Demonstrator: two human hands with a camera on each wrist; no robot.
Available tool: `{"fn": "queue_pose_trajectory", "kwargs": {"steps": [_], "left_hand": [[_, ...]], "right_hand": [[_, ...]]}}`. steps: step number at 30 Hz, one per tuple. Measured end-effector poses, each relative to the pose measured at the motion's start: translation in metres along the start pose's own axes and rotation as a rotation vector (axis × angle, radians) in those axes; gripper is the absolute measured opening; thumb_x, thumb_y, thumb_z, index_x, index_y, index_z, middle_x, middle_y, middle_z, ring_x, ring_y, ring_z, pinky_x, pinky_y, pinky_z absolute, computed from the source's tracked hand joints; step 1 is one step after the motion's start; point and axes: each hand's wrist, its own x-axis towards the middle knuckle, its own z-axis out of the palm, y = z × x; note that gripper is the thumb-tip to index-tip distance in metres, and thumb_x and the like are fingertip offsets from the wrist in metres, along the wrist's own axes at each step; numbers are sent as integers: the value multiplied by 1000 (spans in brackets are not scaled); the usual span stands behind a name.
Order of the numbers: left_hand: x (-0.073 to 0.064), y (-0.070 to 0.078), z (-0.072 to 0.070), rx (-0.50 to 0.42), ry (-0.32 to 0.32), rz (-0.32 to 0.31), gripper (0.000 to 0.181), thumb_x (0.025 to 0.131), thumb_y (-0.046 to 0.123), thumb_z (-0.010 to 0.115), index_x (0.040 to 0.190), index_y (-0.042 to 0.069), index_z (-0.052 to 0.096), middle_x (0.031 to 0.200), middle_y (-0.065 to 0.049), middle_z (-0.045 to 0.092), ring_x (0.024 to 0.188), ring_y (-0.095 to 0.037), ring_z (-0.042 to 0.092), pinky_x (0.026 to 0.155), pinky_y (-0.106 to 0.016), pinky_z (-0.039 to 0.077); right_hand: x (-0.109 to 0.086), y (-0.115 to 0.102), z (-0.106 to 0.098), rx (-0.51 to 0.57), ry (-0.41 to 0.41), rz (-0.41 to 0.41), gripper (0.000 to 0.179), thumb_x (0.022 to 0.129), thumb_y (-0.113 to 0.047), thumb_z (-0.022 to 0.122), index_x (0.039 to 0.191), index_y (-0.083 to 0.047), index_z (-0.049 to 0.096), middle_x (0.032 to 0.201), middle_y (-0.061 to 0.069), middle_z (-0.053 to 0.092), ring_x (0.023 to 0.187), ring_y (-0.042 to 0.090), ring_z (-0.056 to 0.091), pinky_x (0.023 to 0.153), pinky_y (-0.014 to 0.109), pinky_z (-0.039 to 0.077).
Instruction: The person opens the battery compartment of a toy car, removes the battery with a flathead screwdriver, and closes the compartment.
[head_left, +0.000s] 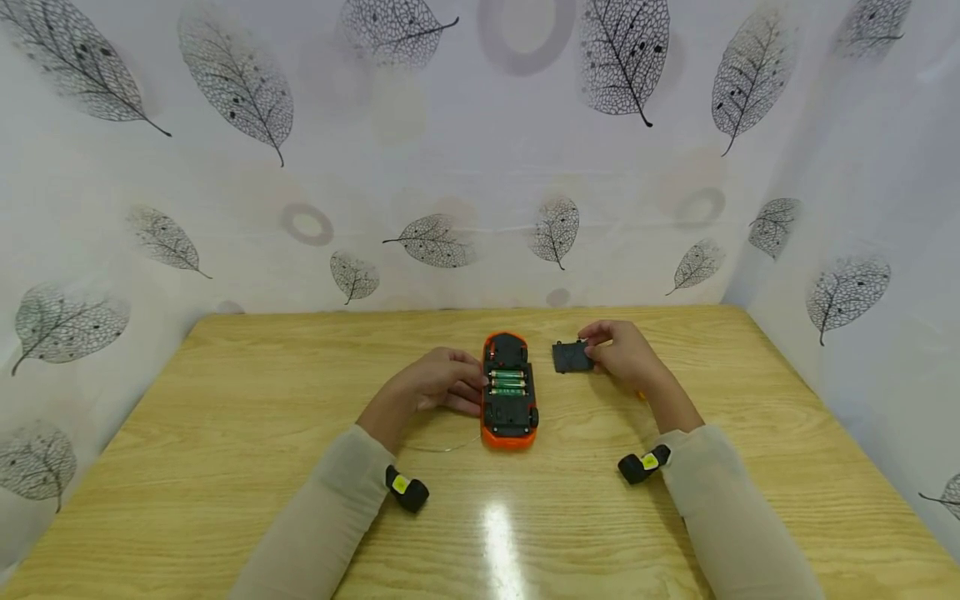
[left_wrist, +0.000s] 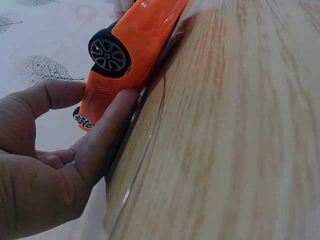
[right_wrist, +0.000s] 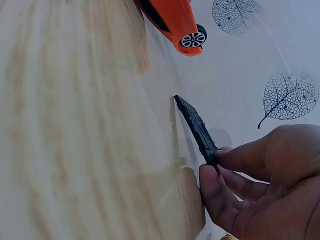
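An orange toy car (head_left: 510, 429) lies upside down on the table, its black underside facing up. Several green batteries (head_left: 508, 383) sit side by side in its uncovered battery compartment. My left hand (head_left: 442, 381) holds the car by its left side, and in the left wrist view fingers (left_wrist: 117, 110) lie along the orange body near a wheel (left_wrist: 108, 54). To the right of the car, my right hand (head_left: 618, 348) pinches a black battery cover (head_left: 572, 357) by its right edge. The right wrist view shows this cover (right_wrist: 197, 127) tilted between thumb and fingers.
A thin clear strand (head_left: 448, 450) lies on the wooden table (head_left: 262, 417), near the car's left side. Partly hidden by the right wrist is a small orange-yellow thing (head_left: 641, 395). Leaf-patterned cloth (head_left: 450, 167) hangs behind the table and at both sides.
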Motion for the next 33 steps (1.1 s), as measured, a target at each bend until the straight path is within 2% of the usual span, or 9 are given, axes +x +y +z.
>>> {"fn": "queue_pose_trajectory", "kwargs": {"steps": [16,25,33], "left_hand": [[0,1,1,6,-3,1,31,96,3,64,125,-5,59,98,-18,70,81,-28,72,75,-44,65],[-1,3,2,-7,-4,-14,41,97,10,70,133,-3,55,105,-21,70,84,-29,73,77,-44,65],[0,5,4,-1,25,-27,43,96,6,70,134,-3,52,107,-22,69,85,-29,73,77,-44,65]], "right_hand": [[-2,-1,1,-67,-17,-8,29,104,-2,56,132,5,61,123,26,60,95,30,65,71,31,59],[-2,-2,1,-71,-22,-10,30,103,-2,57,132,5,61,122,25,60,93,28,66,71,31,59],[-2,-2,0,-86,-19,-13,30,103,-2,56,132,6,61,122,26,60,88,26,66,70,31,59]]}}
